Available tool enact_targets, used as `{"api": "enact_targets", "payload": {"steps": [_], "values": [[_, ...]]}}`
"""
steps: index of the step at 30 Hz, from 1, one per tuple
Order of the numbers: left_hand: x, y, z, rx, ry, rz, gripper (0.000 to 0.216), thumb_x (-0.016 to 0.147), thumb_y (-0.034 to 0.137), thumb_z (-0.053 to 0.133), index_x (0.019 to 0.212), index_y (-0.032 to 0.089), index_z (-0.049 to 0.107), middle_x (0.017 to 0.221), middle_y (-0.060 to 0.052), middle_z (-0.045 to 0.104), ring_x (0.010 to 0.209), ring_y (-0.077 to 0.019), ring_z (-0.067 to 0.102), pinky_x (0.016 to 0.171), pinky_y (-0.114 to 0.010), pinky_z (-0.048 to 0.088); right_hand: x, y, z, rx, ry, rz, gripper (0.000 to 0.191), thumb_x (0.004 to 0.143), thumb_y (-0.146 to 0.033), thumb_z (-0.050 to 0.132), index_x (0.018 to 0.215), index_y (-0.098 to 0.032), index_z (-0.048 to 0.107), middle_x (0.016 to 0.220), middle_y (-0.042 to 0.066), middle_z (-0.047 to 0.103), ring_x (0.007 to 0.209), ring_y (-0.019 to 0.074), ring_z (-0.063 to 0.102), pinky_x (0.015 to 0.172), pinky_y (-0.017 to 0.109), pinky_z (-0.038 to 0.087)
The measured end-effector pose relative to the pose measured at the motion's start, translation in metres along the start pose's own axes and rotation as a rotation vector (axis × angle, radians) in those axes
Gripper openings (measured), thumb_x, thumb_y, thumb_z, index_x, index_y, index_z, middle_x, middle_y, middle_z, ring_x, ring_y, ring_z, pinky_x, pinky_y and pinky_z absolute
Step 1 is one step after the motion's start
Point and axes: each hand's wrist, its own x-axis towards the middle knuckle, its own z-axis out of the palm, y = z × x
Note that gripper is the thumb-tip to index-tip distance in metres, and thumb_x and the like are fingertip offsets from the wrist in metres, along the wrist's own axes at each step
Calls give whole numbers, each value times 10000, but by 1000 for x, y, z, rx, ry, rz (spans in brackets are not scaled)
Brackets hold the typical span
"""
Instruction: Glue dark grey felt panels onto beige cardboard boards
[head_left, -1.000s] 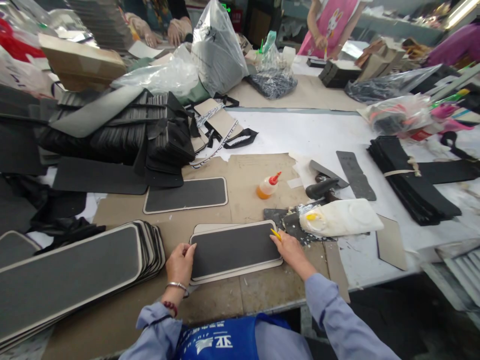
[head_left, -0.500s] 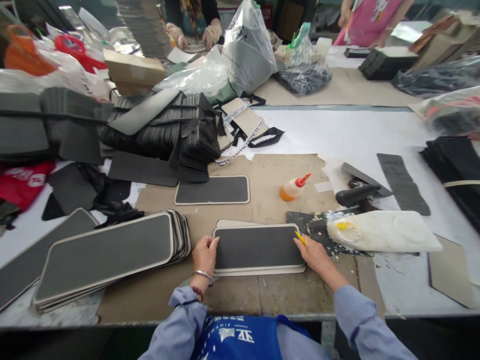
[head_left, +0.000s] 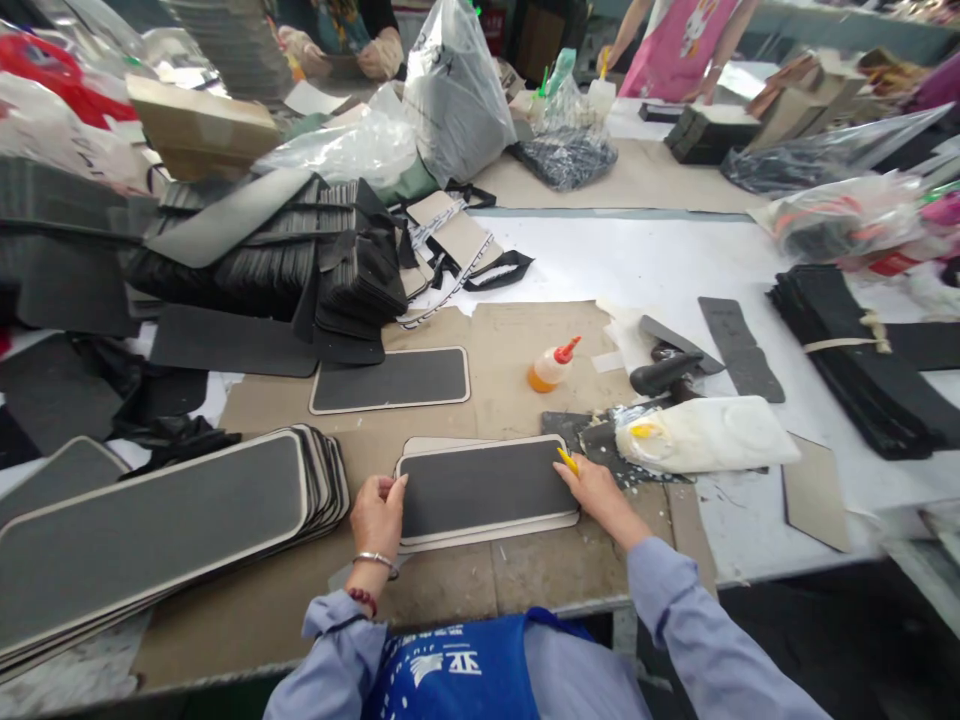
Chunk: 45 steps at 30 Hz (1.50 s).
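Observation:
A dark grey rectangular panel with a pale border lies in front of me, on top of a pale board that peeks out at its back and front edges. My left hand pinches the panel's left edge between thumb and fingers. At the opposite end, my right hand grips a small yellow tool, its flat tip touching the panel's upper right corner. Part of the tool is hidden in the fingers, so its exact kind does not show. Behind lies another bordered panel.
Left of my hand is a stack of bordered panels. Further back stand bundled dark sheets. A bottle with a red nozzle, a glue-smeared white container and a dark-handled tool lie to the right. Two people work across the table.
The view has swung to the right, so things appear further left. Both hands keep their places at the panel's ends. A yellow item now shows in the far right person's hand.

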Motion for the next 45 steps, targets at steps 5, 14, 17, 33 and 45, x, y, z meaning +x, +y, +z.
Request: {"api": "enact_targets", "payload": {"steps": [5, 14, 17, 33, 45], "values": [[-6, -17, -3, -83, -67, -40, 214, 675, 307, 452, 754, 162, 589, 764, -73, 647, 734, -196, 598, 678, -304, 452, 0, 2, 3, 42, -1, 25, 314, 853, -395, 358, 914, -164, 562, 842, 84, 646, 825, 200, 608, 657, 248, 395], [-9, -29, 0, -187, -95, -17, 271, 679, 269, 470, 827, 113, 635, 801, -104, 660, 768, -198, 602, 743, -318, 465, 4, 6, 11, 4, 13, -5, 333, 855, -412, 340, 912, -161, 552, 831, 93, 639, 816, 215, 609, 655, 264, 391], [-13, -22, -3, -42, -44, 76, 301, 719, 250, 425, 878, 112, 640, 854, -129, 633, 828, -217, 581, 799, -343, 441, 4, 6, 12, 5, 24, -16, 330, 856, -409, 338, 910, -158, 546, 847, 99, 639, 822, 215, 607, 655, 264, 392], [20, 6, -7, 2, -56, 192, 323, 717, 192, 405, 938, 132, 633, 794, -99, 613, 825, -214, 545, 808, -349, 427, 1, 2, 8, 57, -5, 35, 307, 851, -398, 351, 899, -168, 550, 824, 97, 647, 800, 217, 616, 632, 261, 393], [-13, -6, -14, -667, -579, -244, 365, 554, 422, 654, 766, 128, 617, 716, -53, 686, 734, -199, 610, 746, -320, 461, -1, 0, 4, 122, -11, 40, 274, 844, -367, 383, 913, -163, 553, 865, 104, 651, 840, 210, 611, 669, 257, 396]]}}
